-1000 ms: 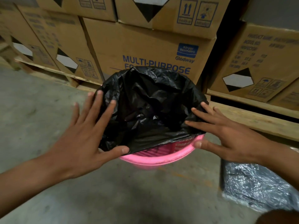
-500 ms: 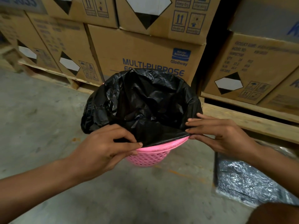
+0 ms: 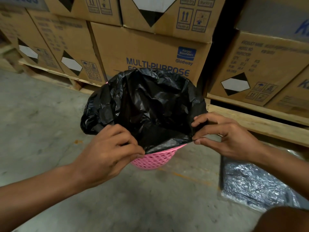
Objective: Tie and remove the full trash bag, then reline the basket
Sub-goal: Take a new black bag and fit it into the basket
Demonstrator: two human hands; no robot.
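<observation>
A black trash bag [image 3: 150, 104] lines a pink lattice basket [image 3: 153, 160] that stands on the concrete floor. The bag's mouth is open and folded over most of the rim; only the near side of the basket shows. My left hand [image 3: 108, 151] pinches the bag's near edge at the left. My right hand [image 3: 224, 136] pinches the same edge at the right, between thumb and fingers. What lies inside the bag is too dark to make out.
Stacked cardboard boxes [image 3: 150, 47] on wooden pallets [image 3: 257, 121] close off the space right behind the basket. A crinkled silvery plastic-wrapped bundle [image 3: 254, 183] lies on the floor at the right. Bare concrete floor [image 3: 41, 118] spreads to the left and toward me.
Both hands went from flat and spread beside the bag to pinching its near edge. The edge now sits lifted off the near rim, showing more pink basket.
</observation>
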